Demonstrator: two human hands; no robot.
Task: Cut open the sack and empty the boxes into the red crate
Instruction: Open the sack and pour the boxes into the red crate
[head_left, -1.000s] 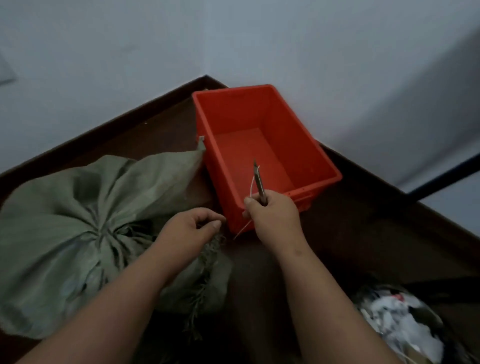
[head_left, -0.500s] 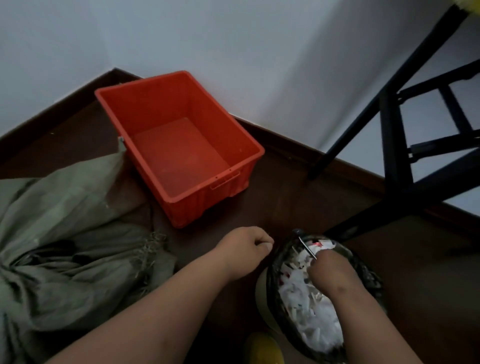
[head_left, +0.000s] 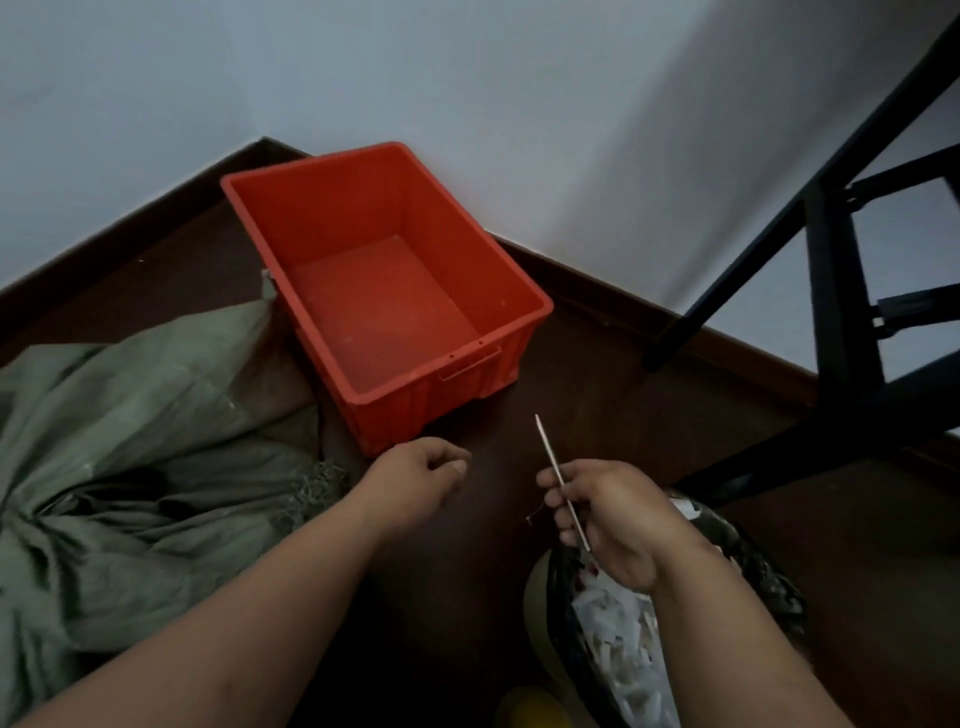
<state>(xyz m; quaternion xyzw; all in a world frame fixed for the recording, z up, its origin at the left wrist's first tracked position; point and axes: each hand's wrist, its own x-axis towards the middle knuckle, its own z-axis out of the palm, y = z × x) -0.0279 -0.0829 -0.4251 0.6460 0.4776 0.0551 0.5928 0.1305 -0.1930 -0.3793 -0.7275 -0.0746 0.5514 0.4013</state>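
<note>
Crumpled green woven sack (head_left: 130, 467) lies lower left beside the red plastic crate (head_left: 384, 291); my right grip (head_left: 608, 514) pinches a thin metal blade (head_left: 561, 480), my left grip (head_left: 421, 473) curls loosely, holding nothing.

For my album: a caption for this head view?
Right hand holds thin blade near empty red crate; sack beside it.

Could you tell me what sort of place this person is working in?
Probably the corner of a plain storeroom or workroom: bare pale walls meet a dark floor, where a red crate, a green woven sack and a scrap-filled bin sit.
</note>
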